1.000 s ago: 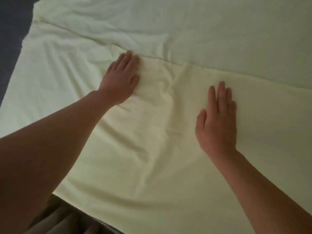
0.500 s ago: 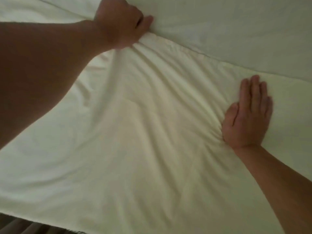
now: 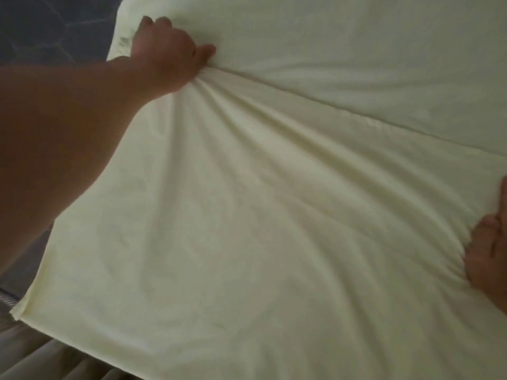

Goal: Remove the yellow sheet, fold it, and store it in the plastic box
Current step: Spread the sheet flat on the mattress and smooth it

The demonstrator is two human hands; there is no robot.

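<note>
The pale yellow sheet [image 3: 247,215] lies spread and doubled over, filling most of the view, with a folded edge running diagonally from upper left to right. My left hand [image 3: 167,50] grips a bunch of the sheet at that folded edge near the top left, and creases fan out from it. My right hand [image 3: 488,256] rests on the sheet at the right border of the view, mostly cut off, with cloth gathered against it. The plastic box is not in view.
A dark blue mattress surface [image 3: 49,28] shows at the top left and along the left side. Grey-beige fabric [image 3: 41,357] appears below the sheet's near edge at the bottom left.
My left hand went from lying flat on the sheet to gripping the folded edge and pulling it left. The right hand has slid to the right border of the view. Creases now stretch between them.
</note>
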